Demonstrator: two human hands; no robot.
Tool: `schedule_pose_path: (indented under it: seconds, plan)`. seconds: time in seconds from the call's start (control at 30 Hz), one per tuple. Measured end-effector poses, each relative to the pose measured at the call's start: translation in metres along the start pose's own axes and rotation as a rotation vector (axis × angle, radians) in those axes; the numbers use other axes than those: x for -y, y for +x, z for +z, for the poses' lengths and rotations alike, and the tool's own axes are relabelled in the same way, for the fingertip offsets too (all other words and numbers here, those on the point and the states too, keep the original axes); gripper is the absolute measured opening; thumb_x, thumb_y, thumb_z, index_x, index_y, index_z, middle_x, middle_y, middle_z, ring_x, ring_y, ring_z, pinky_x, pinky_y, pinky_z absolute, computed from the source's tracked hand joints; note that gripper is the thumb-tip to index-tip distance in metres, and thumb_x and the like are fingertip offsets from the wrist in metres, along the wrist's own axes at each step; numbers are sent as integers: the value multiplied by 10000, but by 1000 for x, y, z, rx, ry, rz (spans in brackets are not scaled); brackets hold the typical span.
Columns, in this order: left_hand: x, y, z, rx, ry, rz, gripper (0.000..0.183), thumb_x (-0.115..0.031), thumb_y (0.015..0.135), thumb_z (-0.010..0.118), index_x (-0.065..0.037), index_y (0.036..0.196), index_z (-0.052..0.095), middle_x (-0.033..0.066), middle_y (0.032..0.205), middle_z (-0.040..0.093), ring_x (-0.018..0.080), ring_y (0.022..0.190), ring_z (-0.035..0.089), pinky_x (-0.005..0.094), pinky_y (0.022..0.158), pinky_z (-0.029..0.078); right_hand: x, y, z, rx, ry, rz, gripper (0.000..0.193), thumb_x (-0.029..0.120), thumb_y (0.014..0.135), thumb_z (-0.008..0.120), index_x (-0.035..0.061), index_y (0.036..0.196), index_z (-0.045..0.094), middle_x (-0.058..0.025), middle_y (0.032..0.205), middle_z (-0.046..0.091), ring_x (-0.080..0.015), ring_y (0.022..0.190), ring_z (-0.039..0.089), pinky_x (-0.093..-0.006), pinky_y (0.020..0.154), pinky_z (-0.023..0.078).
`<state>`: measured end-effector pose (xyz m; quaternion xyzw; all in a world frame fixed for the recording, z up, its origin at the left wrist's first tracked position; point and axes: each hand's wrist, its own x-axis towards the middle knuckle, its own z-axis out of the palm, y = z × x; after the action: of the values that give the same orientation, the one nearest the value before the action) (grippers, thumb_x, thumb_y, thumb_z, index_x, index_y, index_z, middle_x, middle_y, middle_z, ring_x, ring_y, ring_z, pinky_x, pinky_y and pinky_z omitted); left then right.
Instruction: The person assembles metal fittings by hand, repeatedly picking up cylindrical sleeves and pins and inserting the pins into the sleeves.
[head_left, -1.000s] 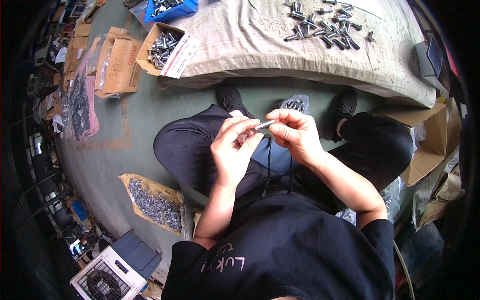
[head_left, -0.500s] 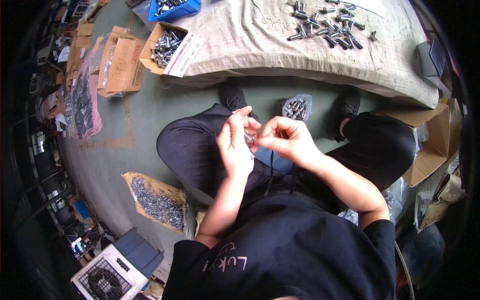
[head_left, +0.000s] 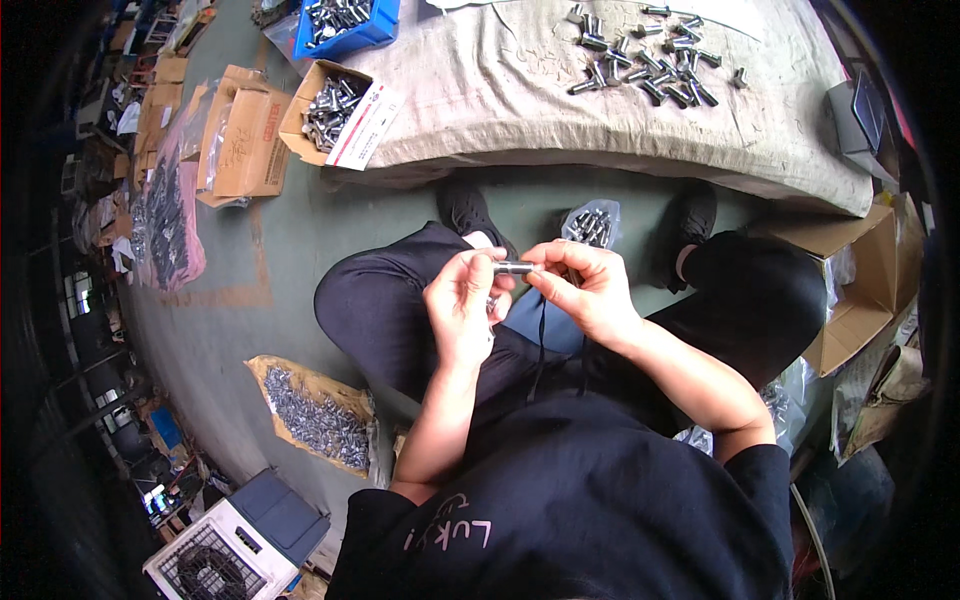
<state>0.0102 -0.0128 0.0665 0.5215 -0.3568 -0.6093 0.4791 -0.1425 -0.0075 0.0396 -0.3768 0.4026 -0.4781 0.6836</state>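
Note:
Over my lap, both hands hold a short cylindrical metal pin [head_left: 514,267] roughly level between them. My left hand [head_left: 458,305] has its thumb and fingers closed on one end. The fingertips of my right hand [head_left: 590,285] pinch the other end. Another small shiny metal piece [head_left: 491,304] shows against the curled lower fingers of my left hand; its kind cannot be made out. Just beyond the hands, a clear plastic bag [head_left: 614,213] of similar metal parts stands on the floor between my feet.
Loose metal bolts [head_left: 660,70] lie on the cloth-covered table [head_left: 520,100] ahead. A carton of bolts [head_left: 352,135] and a blue bin [head_left: 362,38] stand at its left. An open sack [head_left: 262,372] of small parts lies left, above an air cooler [head_left: 215,550]. An empty carton [head_left: 860,325] stands right.
The pin has come into plain view, level between both hands. My left hand has shifted slightly down and left, and its fingers have curled in more.

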Motion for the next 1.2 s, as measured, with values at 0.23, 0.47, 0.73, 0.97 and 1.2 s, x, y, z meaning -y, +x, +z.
schedule_pose_path:
  seconds: [0.23, 0.47, 0.73, 0.97, 1.2]
  plan:
    - [-5, -2, -6, 38, -40, -25, 201, -76, 865, 573, 45, 1026, 579, 63, 768, 599, 51, 499, 458, 173, 437, 355, 7, 1, 2, -29, 123, 65, 182, 44, 811, 631, 19, 991, 619, 16, 780, 591, -2, 577, 442, -152, 477, 334]
    - [-11, -3, 3, 21, 59, 127, 259, -42, 843, 591, 46, 1084, 554, 97, 926, 617, 43, 513, 460, 176, 445, 361, 7, 4, 0, -50, 154, 73, 188, 42, 809, 633, 28, 995, 622, 7, 744, 586, -11, 474, 418, -162, 390, 295]
    - [-8, 0, -6, 61, 48, -30, 205, -75, 842, 606, 53, 1000, 584, 77, 816, 623, 30, 495, 441, 172, 438, 351, 6, 3, 0, -35, 106, 32, 179, 40, 807, 633, 26, 985, 622, 9, 714, 567, -15, 458, 408, -164, 386, 296]
    - [-7, -3, -3, 66, 205, 84, 177, -67, 859, 578, 44, 997, 589, 50, 759, 603, 35, 492, 441, 170, 434, 339, 5, 3, -5, -48, 234, 190, 155, 61, 805, 618, 25, 955, 621, 3, 696, 575, -33, 534, 445, -201, 440, 352]
    - [-2, 4, -3, -8, -239, -103, 267, -150, 951, 412, 16, 1145, 492, 127, 1017, 571, 68, 600, 510, 166, 448, 389, 6, 9, -8, 86, 706, 206, 68, 110, 829, 542, 44, 845, 544, -22, 617, 478, -67, 496, 415, -211, 372, 327]
